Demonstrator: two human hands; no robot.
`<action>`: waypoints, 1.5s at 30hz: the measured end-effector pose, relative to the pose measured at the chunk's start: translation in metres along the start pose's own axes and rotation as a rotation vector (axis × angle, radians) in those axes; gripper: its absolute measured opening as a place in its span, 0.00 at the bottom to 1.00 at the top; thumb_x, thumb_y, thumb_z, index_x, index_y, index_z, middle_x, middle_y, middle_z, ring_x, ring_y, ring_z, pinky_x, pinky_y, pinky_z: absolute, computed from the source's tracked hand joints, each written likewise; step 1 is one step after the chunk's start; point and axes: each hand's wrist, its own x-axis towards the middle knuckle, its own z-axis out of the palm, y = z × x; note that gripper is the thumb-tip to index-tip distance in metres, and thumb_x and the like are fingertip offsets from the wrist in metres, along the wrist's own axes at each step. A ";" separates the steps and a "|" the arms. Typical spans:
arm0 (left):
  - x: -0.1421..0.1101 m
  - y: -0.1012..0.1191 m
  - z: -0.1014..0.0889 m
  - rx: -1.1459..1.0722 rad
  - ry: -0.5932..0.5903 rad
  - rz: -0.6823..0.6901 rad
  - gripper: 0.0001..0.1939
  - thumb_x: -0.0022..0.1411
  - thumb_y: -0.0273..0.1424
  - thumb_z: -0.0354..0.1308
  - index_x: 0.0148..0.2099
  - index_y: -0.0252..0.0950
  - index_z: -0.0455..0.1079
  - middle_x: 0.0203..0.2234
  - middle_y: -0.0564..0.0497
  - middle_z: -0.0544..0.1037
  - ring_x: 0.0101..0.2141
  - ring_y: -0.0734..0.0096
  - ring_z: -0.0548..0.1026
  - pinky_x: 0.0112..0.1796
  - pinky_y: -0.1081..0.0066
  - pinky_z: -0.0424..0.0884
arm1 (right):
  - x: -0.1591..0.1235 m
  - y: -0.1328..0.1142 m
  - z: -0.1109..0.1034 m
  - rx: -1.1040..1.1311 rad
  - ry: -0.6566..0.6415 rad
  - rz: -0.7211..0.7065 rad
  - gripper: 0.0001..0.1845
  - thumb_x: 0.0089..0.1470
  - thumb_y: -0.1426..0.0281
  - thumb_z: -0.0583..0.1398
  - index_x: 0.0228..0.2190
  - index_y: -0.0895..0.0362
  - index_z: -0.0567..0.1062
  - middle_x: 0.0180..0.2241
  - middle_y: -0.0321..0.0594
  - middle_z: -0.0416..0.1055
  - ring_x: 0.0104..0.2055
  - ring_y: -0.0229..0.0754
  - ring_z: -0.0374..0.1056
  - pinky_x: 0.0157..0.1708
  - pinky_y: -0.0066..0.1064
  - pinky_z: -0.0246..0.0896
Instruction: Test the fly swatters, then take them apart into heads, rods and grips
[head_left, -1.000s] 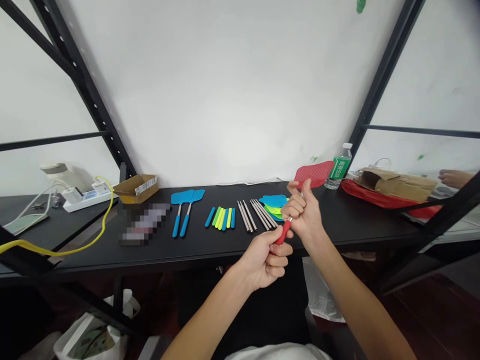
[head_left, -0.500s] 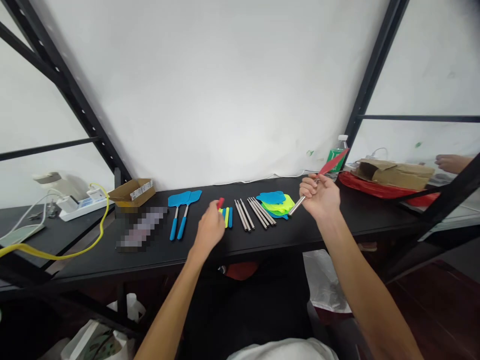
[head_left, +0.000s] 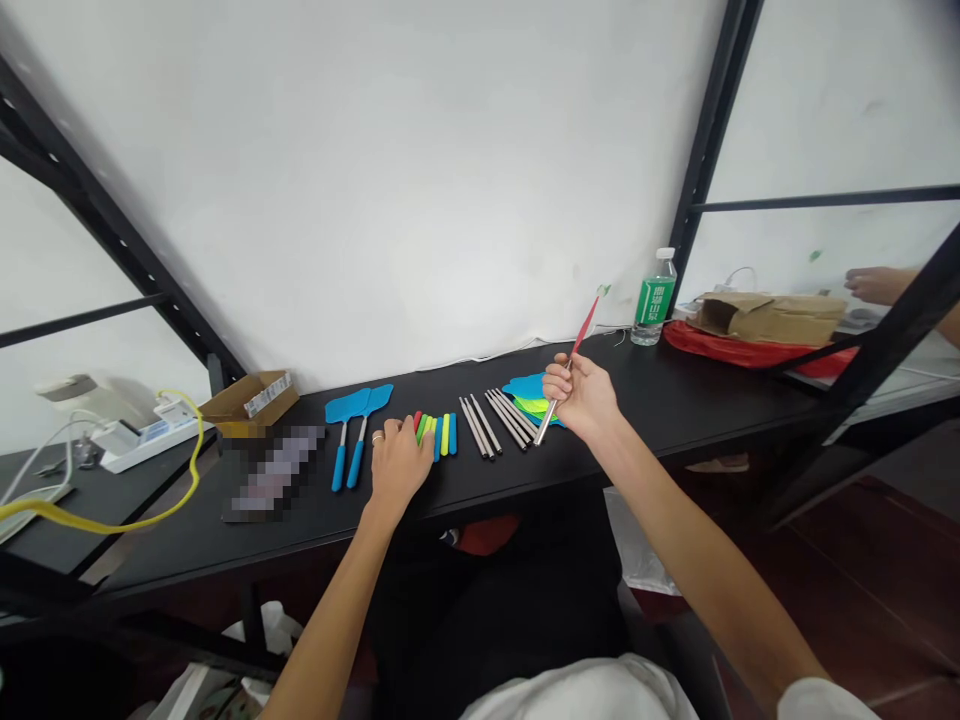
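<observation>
My right hand (head_left: pixel 581 395) is closed around the metal rod of a fly swatter (head_left: pixel 547 420), whose red head (head_left: pixel 586 325) points up and shows edge-on. Over the left end of a row of coloured handle grips, my left hand (head_left: pixel 401 465) has its fingers curled on a red handle grip (head_left: pixel 418 419); the palm hides much of it. Green, yellow and blue grips (head_left: pixel 445 435) lie just right of that hand. Metal rods (head_left: pixel 480 427) lie in two groups between my hands. Blue and yellow-green swatter heads (head_left: pixel 525 388) are stacked behind my right hand.
Two blue fly swatters (head_left: pixel 350 425) lie on the black table (head_left: pixel 480 490) left of my left hand. Further left are a cardboard box (head_left: pixel 251 400), a power strip (head_left: pixel 154 430) and a yellow cable (head_left: pixel 196 460). A water bottle (head_left: pixel 654 300) stands back right, near a torn carton (head_left: pixel 769 318).
My left hand has come down and left with the red grip, to the end of the row. My right hand has moved left and turned the red swatter more upright and edge-on.
</observation>
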 end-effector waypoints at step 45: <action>0.020 0.071 -0.067 -1.088 0.359 0.013 0.26 0.67 0.47 0.45 0.30 0.32 0.73 0.27 0.44 0.80 0.28 0.67 0.77 0.31 0.71 0.71 | -0.030 0.088 0.076 -1.839 -0.434 -0.494 0.22 0.68 0.63 0.46 0.24 0.55 0.65 0.24 0.38 0.65 0.28 0.41 0.62 0.33 0.31 0.48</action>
